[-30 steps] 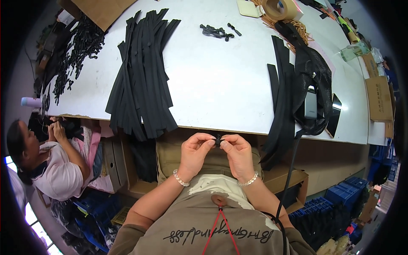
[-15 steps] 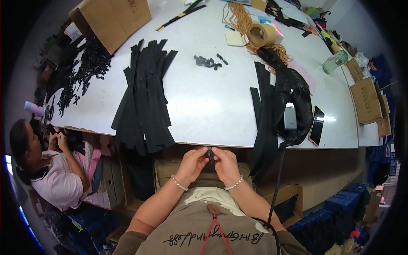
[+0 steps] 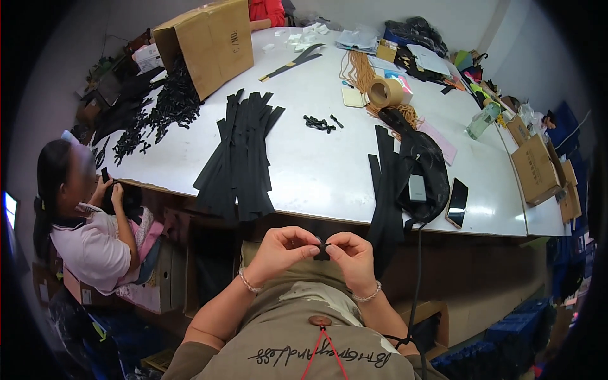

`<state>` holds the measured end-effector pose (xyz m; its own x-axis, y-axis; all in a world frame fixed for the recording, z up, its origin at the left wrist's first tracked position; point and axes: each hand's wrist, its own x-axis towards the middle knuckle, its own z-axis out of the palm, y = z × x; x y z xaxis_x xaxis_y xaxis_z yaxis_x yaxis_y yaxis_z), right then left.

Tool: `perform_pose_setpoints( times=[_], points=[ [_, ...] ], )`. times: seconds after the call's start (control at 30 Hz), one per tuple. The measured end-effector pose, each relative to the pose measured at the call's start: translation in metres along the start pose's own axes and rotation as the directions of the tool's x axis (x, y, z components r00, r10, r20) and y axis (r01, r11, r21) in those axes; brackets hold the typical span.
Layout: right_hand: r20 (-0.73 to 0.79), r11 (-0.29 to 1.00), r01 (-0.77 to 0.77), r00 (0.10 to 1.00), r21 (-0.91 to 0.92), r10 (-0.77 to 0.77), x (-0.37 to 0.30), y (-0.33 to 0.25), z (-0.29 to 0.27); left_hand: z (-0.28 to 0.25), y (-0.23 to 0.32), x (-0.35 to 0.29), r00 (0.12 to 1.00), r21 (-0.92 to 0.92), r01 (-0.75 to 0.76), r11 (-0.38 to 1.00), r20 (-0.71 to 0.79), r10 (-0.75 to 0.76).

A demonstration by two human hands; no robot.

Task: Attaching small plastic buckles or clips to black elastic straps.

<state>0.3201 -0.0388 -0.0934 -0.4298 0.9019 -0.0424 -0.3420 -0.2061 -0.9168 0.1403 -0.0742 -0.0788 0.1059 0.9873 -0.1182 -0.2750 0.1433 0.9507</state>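
Just beyond my lap, in front of the table edge, both hands meet over a small black piece [image 3: 322,253]. My left hand [image 3: 285,253] pinches it from one side with thumb and forefinger. From the other side my right hand [image 3: 352,258] grips it the same way. Fingertips hide part of it, so its exact kind is unclear. Beyond my left hand lies a fanned pile of flat black strips [image 3: 244,161], its ends overhanging the edge. Several small black toggle-like parts [image 3: 320,123] rest mid-table. More black strips [image 3: 384,196] hang off the edge beyond my right hand.
On the white table [image 3: 310,171] stand a cardboard box [image 3: 218,54], a heap of black parts [image 3: 171,101] and a tape roll [image 3: 384,93]. A black mesh bag [image 3: 430,158] and a phone [image 3: 456,202] lie right. A co-worker [image 3: 95,234] sits left.
The view has shifted, so the table's far side shows more, with a red sleeve there. My hands have turned the black piece, and their fingers now meet more from the sides.
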Motion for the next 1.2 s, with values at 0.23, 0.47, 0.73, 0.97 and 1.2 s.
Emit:
perform_pose_setpoints(
  times=[0.23,0.47,0.73,0.97,1.2],
  points=[
    [0.140,0.934,0.349,0.931,-0.072,-0.337,-0.010,-0.011,0.000,0.018,0.011,-0.018,0.939,0.197,-0.341,0.919,0.040,0.340],
    [0.129,0.933,0.357,0.928,-0.036,-0.350,-0.026,-0.016,-0.002,0.031,0.015,-0.028,0.916,0.278,-0.399,0.874,0.083,0.392],
    [0.166,0.909,0.249,0.965,-0.334,-0.203,-0.039,-0.017,0.001,0.038,0.011,-0.041,0.930,0.479,-0.324,0.816,0.004,0.367],
    [0.138,0.997,0.029,0.990,-0.070,-0.019,-0.033,0.010,0.006,0.020,0.000,-0.046,0.976,0.477,-0.183,0.860,-0.020,0.218],
    [0.172,0.999,-0.005,0.985,-0.042,0.012,-0.033,0.012,0.003,0.019,-0.007,-0.045,0.985,0.285,-0.144,0.947,-0.049,0.165]
  ],
)
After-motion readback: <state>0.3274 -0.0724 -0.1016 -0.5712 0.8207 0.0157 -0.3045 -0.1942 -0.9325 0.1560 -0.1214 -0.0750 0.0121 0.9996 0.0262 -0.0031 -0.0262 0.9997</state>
